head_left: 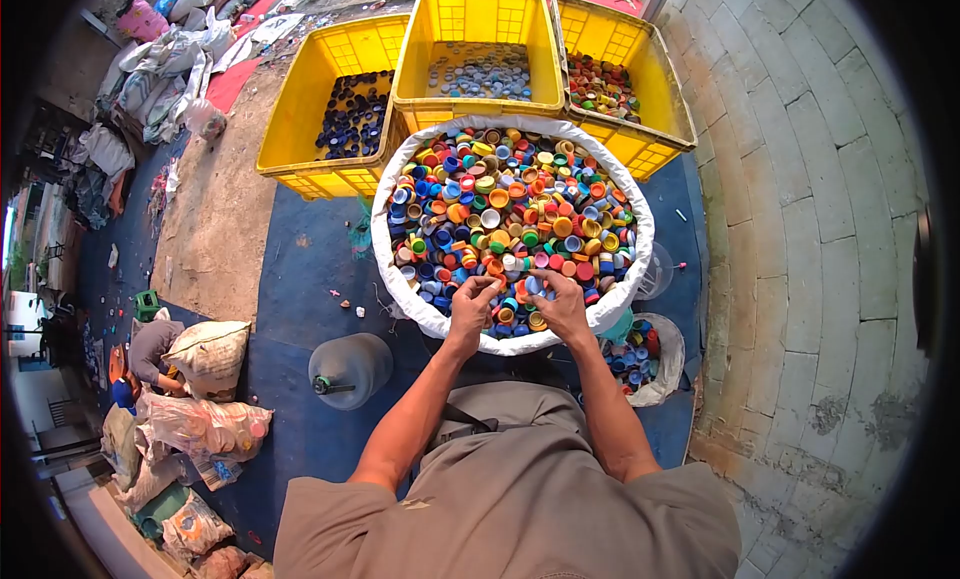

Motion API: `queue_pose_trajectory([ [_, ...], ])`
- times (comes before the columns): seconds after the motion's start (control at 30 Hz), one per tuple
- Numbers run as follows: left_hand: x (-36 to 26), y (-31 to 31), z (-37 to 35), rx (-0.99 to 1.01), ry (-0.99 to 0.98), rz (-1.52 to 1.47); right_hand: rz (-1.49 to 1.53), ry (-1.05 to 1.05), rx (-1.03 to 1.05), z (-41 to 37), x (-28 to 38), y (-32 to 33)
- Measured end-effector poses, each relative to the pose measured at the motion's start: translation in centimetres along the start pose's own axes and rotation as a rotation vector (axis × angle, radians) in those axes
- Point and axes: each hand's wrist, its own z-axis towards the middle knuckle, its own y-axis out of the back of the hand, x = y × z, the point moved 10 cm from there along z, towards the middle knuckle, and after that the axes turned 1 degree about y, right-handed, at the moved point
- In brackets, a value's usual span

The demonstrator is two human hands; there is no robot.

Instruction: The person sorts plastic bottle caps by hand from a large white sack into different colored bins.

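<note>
A round container with a white cloth rim (640, 214) is filled with bottle caps (500, 194) of many colours. Over its near part, my left hand (473, 306) has its fingers pinched together, at what looks like a small orange cap. Close beside it on the right, my right hand (560, 304) curls its fingers at a light blue cap (533, 285). Beyond the container stand three yellow crates: the left crate (285, 129) holds dark blue caps, the middle crate (480, 14) pale ones, the right crate (660, 89) red, orange and green ones.
A large clear bottle (352, 371) lies on the blue floor sheet (300, 269) at left. A smaller white-rimmed sack (668, 364) with caps is by my right arm. A block wall (800, 229) runs along the right. Another person (158, 351) bends among sacks (208, 359) at far left.
</note>
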Motion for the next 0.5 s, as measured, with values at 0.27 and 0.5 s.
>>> queue_pose_trajectory([
  [0.27, 0.9, -1.3, 0.8, 0.033, 0.035, 0.073, 1.247, -0.614, -0.028, -2.6, -5.4, -2.1],
  [0.5, 0.7, -5.1, 4.1, 0.106, -0.122, 0.308, 1.512, -0.691, -0.195, -5.1, -6.0, 1.2],
])
